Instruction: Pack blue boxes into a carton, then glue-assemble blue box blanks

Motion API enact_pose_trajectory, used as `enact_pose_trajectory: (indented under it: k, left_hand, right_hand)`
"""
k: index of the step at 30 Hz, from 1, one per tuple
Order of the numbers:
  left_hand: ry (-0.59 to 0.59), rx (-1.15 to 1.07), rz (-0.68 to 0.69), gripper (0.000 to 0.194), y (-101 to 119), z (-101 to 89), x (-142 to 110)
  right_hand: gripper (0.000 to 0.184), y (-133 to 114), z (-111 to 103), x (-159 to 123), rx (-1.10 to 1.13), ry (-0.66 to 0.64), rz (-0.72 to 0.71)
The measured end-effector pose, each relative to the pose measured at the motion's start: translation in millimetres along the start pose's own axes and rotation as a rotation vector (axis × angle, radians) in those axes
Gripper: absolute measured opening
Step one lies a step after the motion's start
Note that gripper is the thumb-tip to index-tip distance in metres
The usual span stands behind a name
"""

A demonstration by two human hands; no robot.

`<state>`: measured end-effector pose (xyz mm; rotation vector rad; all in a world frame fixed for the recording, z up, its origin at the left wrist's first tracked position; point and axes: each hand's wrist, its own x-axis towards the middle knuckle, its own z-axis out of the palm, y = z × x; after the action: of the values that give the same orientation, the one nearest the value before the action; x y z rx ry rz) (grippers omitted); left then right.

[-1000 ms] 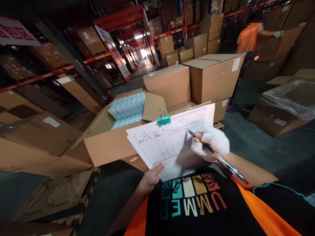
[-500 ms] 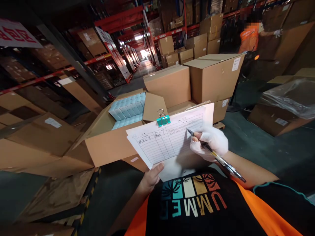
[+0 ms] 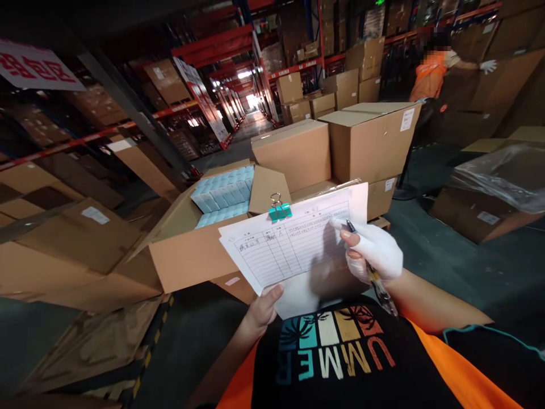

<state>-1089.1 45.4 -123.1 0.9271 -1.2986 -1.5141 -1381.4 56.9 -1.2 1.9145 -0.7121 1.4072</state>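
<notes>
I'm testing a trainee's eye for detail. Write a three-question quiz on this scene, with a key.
1. Multiple choice: the clip on the papers is
A) red
B) teal
C) yellow

2. True or false: the left hand holds the pen.

3. Fill in the blank: the pale blue boxes sit inside an open ____.

Key:
1. B, teal.
2. False: the right hand holds the pen; the left hand holds the papers.
3. Carton.
</notes>
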Motion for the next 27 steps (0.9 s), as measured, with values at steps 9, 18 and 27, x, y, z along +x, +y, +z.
enact_pose_trajectory:
  k: [9,18,27]
  left_hand:
    - [0.040,0.068,0.129,0.061,4,4.2,2]
    - [0.029,0.102,0.032,0.068,8,3.6,0]
    - [-0.006,-0.008,-0.030,0.064,3,6.3,0]
  right_hand:
    - [0.033,2,6,-10,-0.005,0.135,0.027]
    - [0.027,0,6,-7,-0.035,0.108,0.053]
    - [0.035,3,5,-11,-0.020,0.106,0.048]
